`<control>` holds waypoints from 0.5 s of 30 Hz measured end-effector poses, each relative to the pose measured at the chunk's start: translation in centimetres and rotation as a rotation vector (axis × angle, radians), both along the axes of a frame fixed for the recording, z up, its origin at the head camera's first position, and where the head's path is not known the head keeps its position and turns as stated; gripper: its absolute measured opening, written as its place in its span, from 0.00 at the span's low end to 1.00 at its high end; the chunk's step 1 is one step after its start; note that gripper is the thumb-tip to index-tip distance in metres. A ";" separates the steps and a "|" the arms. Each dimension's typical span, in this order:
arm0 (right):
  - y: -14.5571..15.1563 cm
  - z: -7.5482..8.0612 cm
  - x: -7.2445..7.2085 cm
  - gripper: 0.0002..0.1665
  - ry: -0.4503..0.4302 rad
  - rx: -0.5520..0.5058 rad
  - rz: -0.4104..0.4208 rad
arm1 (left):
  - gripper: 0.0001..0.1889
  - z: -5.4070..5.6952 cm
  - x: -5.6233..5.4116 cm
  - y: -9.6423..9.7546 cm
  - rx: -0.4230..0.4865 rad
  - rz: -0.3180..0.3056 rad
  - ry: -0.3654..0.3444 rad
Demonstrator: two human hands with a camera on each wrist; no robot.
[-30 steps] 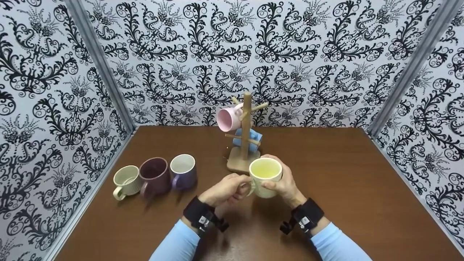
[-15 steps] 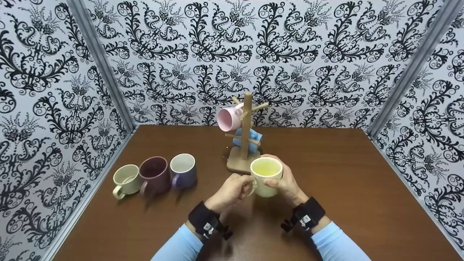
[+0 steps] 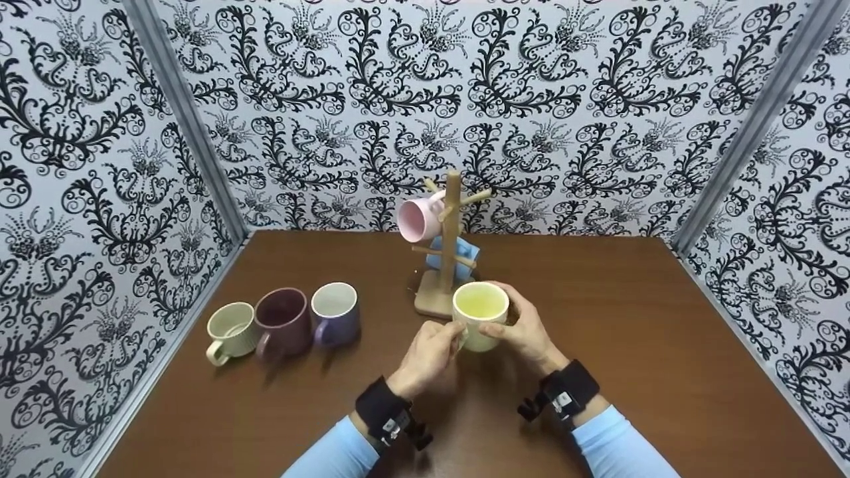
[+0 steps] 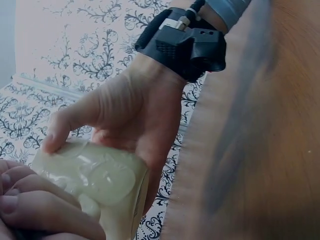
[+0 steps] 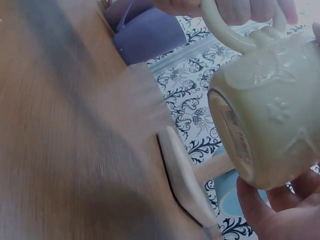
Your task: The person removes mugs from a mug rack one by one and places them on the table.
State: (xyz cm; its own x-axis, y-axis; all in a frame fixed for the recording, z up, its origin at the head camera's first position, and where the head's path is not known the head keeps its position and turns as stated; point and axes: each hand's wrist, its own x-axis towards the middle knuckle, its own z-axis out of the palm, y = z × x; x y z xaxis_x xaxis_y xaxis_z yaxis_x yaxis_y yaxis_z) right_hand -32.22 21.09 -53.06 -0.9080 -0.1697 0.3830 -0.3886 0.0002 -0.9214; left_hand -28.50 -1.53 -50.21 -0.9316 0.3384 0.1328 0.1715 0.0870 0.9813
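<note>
A pale yellow-green mug [image 3: 479, 332] with a raised pattern is held off the table between both hands, in front of the mug stand. My left hand [image 3: 428, 355] grips its handle [image 5: 225, 27], fingers curled through the loop. The right hand [image 3: 524, 332] holds the body from the right side, thumb in front and the other fingers behind. In the right wrist view the mug's underside with a label [image 5: 234, 130] shows. The wooden mug stand [image 3: 450, 232] carries a pink mug [image 3: 420, 219] on an upper peg and a blue mug [image 3: 465, 255] lower at the back.
At the left on the brown table [image 3: 597, 299] stand three upright mugs: a cream one [image 3: 234, 332], a maroon one [image 3: 284, 325] and a purple one [image 3: 337, 318]. Patterned walls [image 3: 465, 99] enclose the table at the back and sides.
Both hands have moved the yellow-green mug slightly left and away from me, closer to the stand's base. The left forearm has shifted to the right. The other mugs have stayed put.
</note>
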 end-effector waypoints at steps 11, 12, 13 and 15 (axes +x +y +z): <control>0.7 0.4 0.0 0.45 -0.074 -0.060 -0.004 | 0.31 0.0 -0.6 -0.5 -0.014 0.139 0.071; 0.8 0.4 0.0 0.44 -0.076 -0.059 0.003 | 0.31 0.0 -0.6 -0.7 -0.016 0.155 0.070; 0.8 0.4 0.0 0.44 -0.080 -0.061 0.008 | 0.31 0.0 -0.6 -0.9 -0.014 0.172 0.067; 0.9 0.5 0.0 0.42 -0.089 -0.061 0.010 | 0.31 -0.2 -0.7 -1.3 -0.013 0.198 0.064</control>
